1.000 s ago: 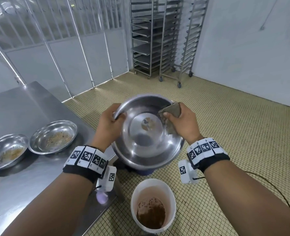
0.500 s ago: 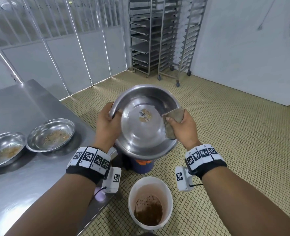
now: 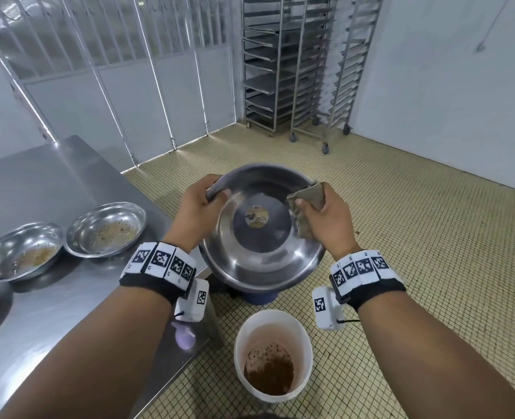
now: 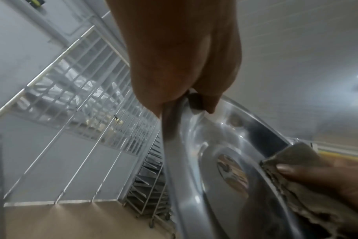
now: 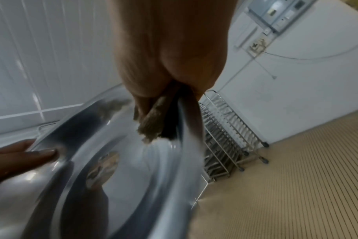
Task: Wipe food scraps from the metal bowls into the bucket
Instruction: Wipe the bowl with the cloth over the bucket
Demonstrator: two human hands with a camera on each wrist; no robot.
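Bowl under inspection: a large round polished-metal bowl (image 3: 262, 234), held in the air at the centre of the head view, tilted with its mouth toward the camera and its lower rim directly above the white plastic bucket (image 3: 272, 355) on the tiled floor at bottom centre. The bucket holds brown scraps. The bowl's interior appears free of scraps, though glare hides part of it.

The left hand (image 3: 197, 211) grips the bowl's upper-left rim, thumb inside, fingers (image 4: 168, 67) curled round the outside. The right hand (image 3: 325, 220) pinches a folded grey-brown cloth (image 3: 306, 208) against the upper-right rim, thumb on the cloth inside, fingers behind the rim. The cloth is thus already at the bowl wall; a wipe from here would run down the slope toward the bucket, and the right hand is the one placed to make it.

A round sticker (image 3: 256, 218) sits at the bowl's centre; its print is too small to read.

To the left, two more shallow metal bowls (image 3: 106, 229) (image 3: 20, 252) rest on the steel surface (image 3: 53, 182), touching each other, both carrying brownish residue. Judged from this, the held bowl is near done and two remain.

Wheeled metal tray racks (image 3: 304, 71) stand at upper centre.
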